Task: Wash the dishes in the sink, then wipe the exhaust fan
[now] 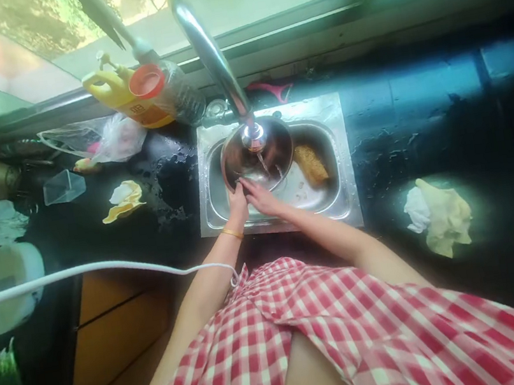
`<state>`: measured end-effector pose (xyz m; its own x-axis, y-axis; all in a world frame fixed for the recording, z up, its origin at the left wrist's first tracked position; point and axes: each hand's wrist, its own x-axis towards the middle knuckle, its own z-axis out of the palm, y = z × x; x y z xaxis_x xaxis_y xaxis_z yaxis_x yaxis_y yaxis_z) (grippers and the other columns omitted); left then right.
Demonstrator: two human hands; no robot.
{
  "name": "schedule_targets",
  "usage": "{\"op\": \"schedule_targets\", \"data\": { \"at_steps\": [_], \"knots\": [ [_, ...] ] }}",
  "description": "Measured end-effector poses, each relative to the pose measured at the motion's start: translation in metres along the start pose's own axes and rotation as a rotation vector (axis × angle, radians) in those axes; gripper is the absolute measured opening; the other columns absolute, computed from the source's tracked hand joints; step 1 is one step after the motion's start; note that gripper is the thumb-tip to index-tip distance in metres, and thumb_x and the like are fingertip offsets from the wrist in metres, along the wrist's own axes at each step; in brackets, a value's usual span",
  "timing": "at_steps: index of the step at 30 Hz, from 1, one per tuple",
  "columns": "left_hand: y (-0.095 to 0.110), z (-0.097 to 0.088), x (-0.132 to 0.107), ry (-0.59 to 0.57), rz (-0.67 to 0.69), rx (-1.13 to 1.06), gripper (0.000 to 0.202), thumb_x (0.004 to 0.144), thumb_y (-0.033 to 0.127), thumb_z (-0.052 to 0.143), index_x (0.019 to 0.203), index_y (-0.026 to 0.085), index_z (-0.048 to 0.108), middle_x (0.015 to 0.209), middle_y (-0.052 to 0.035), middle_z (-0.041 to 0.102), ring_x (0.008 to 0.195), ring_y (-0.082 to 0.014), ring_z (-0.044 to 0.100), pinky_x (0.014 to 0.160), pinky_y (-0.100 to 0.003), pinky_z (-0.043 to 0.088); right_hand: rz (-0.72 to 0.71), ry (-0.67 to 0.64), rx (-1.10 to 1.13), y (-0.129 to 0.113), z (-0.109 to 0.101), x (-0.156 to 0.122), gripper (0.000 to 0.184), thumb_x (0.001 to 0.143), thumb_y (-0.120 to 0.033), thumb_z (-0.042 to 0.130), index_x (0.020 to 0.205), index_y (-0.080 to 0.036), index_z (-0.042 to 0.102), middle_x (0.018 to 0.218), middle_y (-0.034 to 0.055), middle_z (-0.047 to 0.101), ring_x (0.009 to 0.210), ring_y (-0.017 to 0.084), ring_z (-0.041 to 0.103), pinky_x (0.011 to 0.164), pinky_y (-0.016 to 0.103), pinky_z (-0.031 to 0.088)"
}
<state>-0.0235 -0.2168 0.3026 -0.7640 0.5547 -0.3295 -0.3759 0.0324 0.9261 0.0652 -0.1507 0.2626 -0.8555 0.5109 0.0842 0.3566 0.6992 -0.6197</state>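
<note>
A round steel bowl (274, 145) sits tilted in the steel sink (342, 160) under the tap (218, 63), and water runs from the spout into it. My left hand (238, 205), a gold bangle at its wrist, grips the bowl's near rim with closed fingers. My right hand (260, 195) rests on the rim beside it, fingers reaching into the bowl. A brownish scrubbing sponge (311, 164) lies in the sink to the right of the bowl.
Wet black counter surrounds the sink. Left: a yellow oil bottle (119, 94), a plastic bag (109, 140), a clear cup (63, 187), a crumpled rag (123, 199). Right: a yellowish cloth (441, 215). A white cable (80, 273) crosses at the left. A window runs behind.
</note>
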Motion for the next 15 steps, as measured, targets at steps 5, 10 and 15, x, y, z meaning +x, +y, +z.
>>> {"op": "schedule_targets", "data": {
  "at_steps": [5, 10, 15],
  "knots": [
    [0.003, 0.001, 0.0, 0.007, -0.107, -0.059, 0.049, 0.092, 0.031, 0.061, 0.139, 0.026, 0.051, 0.132, -0.0077, 0.065, 0.111, -0.0252, 0.068, 0.087, -0.041, 0.061, -0.04, 0.009, -0.201, 0.018, -0.025, -0.019, 0.062, 0.083, -0.016, 0.056, 0.145, -0.015, 0.052, 0.16, 0.0181, 0.031, 0.147, 0.035, 0.028, 0.12, 0.055, 0.02],
    [0.0, 0.007, -0.003, 0.028, -0.124, -0.061, 0.047, 0.09, 0.04, 0.065, 0.132, 0.022, 0.056, 0.122, -0.009, 0.069, 0.107, -0.0234, 0.069, 0.081, -0.035, 0.061, 0.002, -0.006, -0.199, 0.0, -0.018, -0.021, 0.074, 0.082, -0.011, 0.054, 0.154, -0.016, 0.038, 0.15, 0.0213, 0.044, 0.14, 0.034, 0.038, 0.118, 0.057, 0.02],
    [0.004, 0.0, -0.006, 0.019, -0.094, -0.023, 0.05, 0.091, 0.037, 0.063, 0.139, 0.026, 0.051, 0.132, -0.0085, 0.064, 0.108, -0.0218, 0.068, 0.08, -0.035, 0.061, 0.042, 0.035, -0.225, 0.013, -0.022, -0.025, 0.06, 0.083, -0.008, 0.051, 0.142, -0.016, 0.056, 0.155, 0.0175, 0.04, 0.148, 0.033, 0.025, 0.12, 0.056, 0.013]
  ]
}}
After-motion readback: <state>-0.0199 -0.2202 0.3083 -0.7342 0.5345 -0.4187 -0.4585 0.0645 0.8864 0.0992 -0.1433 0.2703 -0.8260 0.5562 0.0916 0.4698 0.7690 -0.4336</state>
